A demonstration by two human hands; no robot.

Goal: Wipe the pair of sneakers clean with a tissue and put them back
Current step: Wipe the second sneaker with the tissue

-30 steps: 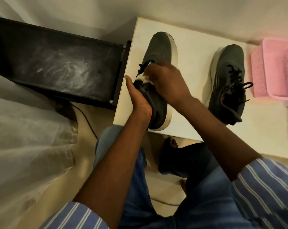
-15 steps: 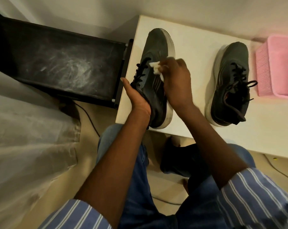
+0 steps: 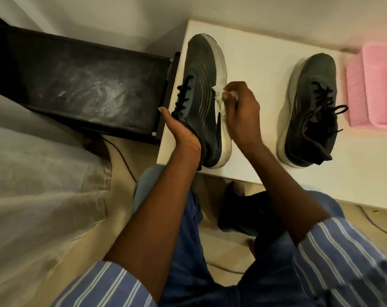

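Observation:
Two dark grey sneakers with white soles stand on a white table (image 3: 254, 138). The left sneaker (image 3: 202, 69) sits at the table's left edge, toe pointing away. My left hand (image 3: 180, 131) grips its heel and inner side. My right hand (image 3: 240, 109) pinches a crumpled white tissue (image 3: 220, 96) and presses it against the white sole on the shoe's right side. The right sneaker (image 3: 310, 107) rests untouched further right, laces loose.
A pink plastic basket (image 3: 374, 89) stands at the table's right end. A black dusty cabinet top (image 3: 81, 85) adjoins the table on the left. A translucent cover (image 3: 37, 185) lies lower left. Cables run over the floor below.
My right hand with the tissue moved from the shoe's laces and tongue across the upper to the right side of the sole. The left hand kept its hold at the heel.

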